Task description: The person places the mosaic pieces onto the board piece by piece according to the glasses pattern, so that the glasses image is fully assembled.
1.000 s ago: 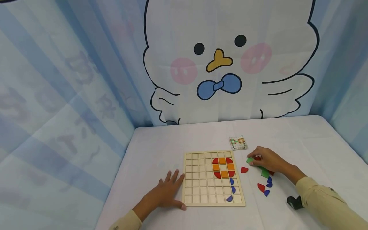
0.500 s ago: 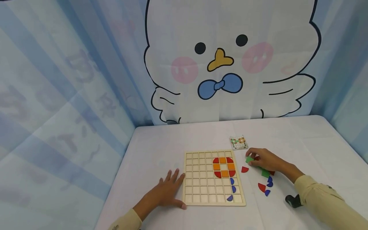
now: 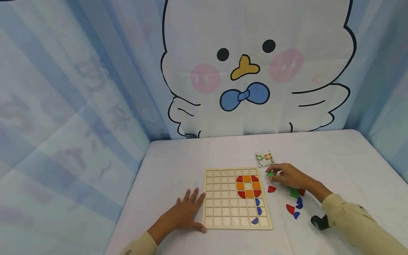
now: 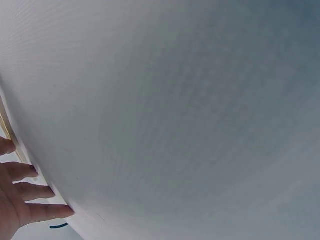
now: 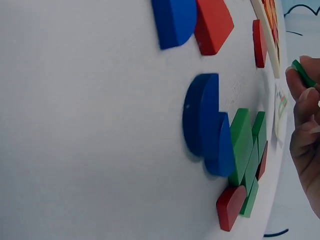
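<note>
My right hand pinches a green square tile between thumb and fingers, just off the upper right edge of the wooden grid board. In the right wrist view the same green tile shows at the fingertips. With fingers spread, my left hand rests on the table beside the board's left edge, its fingertips and thumb close to the frame. On the board, red quarter-round pieces and orange squares form a ring around one bare cell. Blue half-round pieces lie below them, the lowest one tilted.
Under and beside my right forearm lie several green tiles, red pieces and blue pieces. A small printed pattern card lies behind the board's right corner. A dark object sits at my right sleeve.
My right hand has moved left from the loose pile toward the board, carrying the green square tile. The left hand and the pieces on the board stay where they were.
</note>
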`<state>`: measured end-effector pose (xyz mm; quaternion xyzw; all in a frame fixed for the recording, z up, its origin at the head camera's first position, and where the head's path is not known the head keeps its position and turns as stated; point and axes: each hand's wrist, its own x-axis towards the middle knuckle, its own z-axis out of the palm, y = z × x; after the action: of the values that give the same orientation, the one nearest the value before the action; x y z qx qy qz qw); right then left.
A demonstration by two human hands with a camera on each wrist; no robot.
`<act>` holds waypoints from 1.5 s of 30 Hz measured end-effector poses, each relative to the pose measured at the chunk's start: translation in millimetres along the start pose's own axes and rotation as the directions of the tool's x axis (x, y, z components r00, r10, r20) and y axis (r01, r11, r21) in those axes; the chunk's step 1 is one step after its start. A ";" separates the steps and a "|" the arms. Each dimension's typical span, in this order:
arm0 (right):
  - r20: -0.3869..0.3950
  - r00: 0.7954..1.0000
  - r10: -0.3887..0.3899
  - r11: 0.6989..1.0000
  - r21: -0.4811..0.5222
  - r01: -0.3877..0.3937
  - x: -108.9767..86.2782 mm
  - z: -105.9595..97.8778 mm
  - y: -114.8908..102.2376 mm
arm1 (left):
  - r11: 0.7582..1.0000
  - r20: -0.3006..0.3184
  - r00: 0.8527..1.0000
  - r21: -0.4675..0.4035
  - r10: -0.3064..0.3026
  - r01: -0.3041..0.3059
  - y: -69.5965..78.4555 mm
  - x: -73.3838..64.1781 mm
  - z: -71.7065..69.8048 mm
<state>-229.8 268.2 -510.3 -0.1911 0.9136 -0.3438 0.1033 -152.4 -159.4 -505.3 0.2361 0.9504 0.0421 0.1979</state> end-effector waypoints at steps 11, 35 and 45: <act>0.059 0.997 -0.039 0.985 0.172 0.029 18.7 13.1 -23.9 | 0.999 0.005 1.000 -0.043 0.001 -0.001 -0.2 -2.5 -2.6; 0.063 0.990 -0.129 0.979 0.165 0.117 33.9 45.1 -55.9 | 0.999 0.045 0.998 -0.040 -0.035 0.036 2.9 -1.3 -1.9; 0.058 0.988 -0.144 0.973 0.192 0.131 39.8 47.1 -64.4 | 0.999 0.037 0.999 -0.025 -0.028 0.029 0.3 1.8 -0.1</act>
<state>-232.9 179.3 -504.6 -0.2554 0.8575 -0.4275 0.1295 -153.8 -158.2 -505.8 0.2209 0.9493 0.0470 0.2186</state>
